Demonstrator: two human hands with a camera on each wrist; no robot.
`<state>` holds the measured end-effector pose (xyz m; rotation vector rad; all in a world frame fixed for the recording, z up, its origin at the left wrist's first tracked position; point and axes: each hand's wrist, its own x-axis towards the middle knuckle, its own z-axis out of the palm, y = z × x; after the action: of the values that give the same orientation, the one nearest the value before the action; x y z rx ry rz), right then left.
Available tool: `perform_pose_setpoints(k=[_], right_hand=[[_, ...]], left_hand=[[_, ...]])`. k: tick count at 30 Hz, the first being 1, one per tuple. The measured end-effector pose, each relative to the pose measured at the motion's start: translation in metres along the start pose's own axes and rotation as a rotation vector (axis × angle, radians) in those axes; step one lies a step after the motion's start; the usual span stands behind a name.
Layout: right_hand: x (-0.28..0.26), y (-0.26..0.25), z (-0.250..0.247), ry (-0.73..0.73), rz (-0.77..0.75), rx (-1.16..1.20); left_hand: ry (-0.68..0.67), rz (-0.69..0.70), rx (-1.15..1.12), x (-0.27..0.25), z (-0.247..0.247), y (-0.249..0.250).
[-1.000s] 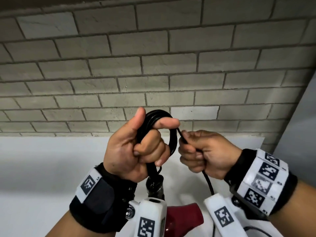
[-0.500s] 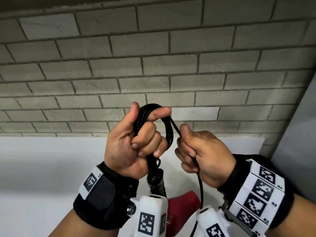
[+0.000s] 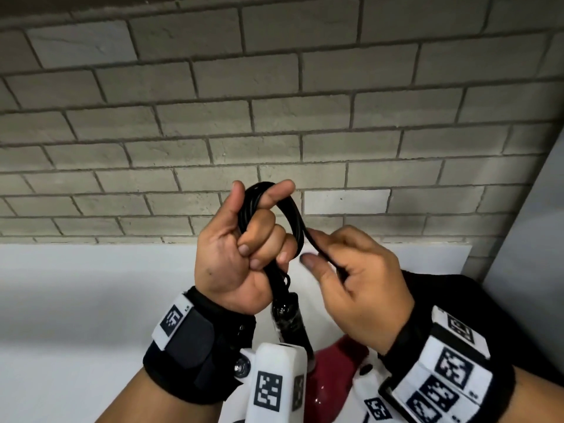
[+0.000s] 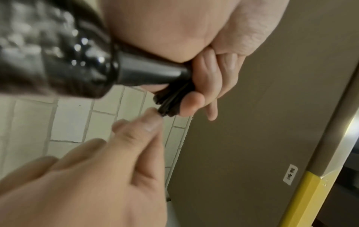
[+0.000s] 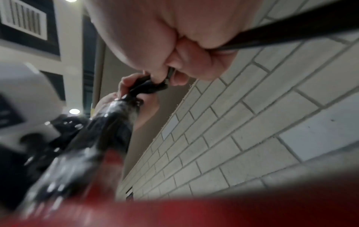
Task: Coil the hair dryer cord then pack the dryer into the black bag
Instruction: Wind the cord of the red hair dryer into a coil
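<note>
Grey brick wall (image 3: pixel 305 102) ahead. My left hand (image 3: pixel 241 254) clamps the coiled cord (image 3: pixel 294 219) above the red dryer (image 3: pixel 335 370); my right hand (image 3: pixel 357 285), beside the coil, pinches the loose strand. I'm mid-coiling; next, lay another loop over the coil. No bag visible.

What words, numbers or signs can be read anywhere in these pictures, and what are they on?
No full word can be read.
Black-and-white square code patterns, not letters: on the white tags of the black left wrist band and the black right wrist band, and on the white camera mount.
Small characters beside the left band's pattern: too small to read.
Small white wall plate with two dark marks: too blurred to read.
</note>
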<state>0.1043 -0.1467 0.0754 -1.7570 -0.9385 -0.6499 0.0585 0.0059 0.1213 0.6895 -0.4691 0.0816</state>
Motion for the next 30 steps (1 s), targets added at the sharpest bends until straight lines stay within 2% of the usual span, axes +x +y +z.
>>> perform_pose_setpoints(k=[4, 6, 8, 10, 12, 14, 19, 22, 26, 28, 30], right_hand=[[-0.004, 0.003, -0.003, -0.072, -0.171, -0.225], [-0.001, 0.003, -0.009, -0.128, -0.155, -0.242], [0.002, -0.001, -0.015, -0.277, 0.004, -0.144], [0.006, -0.006, -0.019, -0.481, 0.264, 0.086], [0.012, -0.009, -0.022, -0.596, 0.462, 0.287], [0.018, -0.009, -0.023, -0.649, 0.549, 0.349], [0.019, -0.018, -0.023, -0.733, 0.628, 0.502], [0.015, -0.021, -0.024, -0.742, 0.693, 0.489], [0.008, -0.018, -0.028, -0.711, 0.768, 0.291], [0.005, -0.017, -0.030, -0.757, 0.785, 0.184], [0.004, -0.015, -0.032, -0.779, 0.849, 0.209]], left_hand=[[0.036, 0.025, 0.011, 0.001, -0.002, 0.006], [0.078, 0.038, 0.052, -0.001, -0.001, 0.004], [0.114, 0.057, 0.113, 0.000, 0.001, -0.001], [0.175, 0.081, 0.183, 0.002, 0.004, -0.008], [0.262, 0.114, 0.271, 0.005, 0.009, -0.017], [0.335, 0.166, 0.427, 0.006, 0.015, -0.028], [0.449, 0.314, 0.982, 0.011, 0.015, -0.050], [0.395, 0.324, 1.159, 0.014, 0.002, -0.057], [0.242, 0.267, 1.622, 0.013, -0.018, -0.056], [0.153, 0.188, 1.731, 0.009, -0.024, -0.058], [0.072, 0.103, 1.755, 0.004, -0.024, -0.060]])
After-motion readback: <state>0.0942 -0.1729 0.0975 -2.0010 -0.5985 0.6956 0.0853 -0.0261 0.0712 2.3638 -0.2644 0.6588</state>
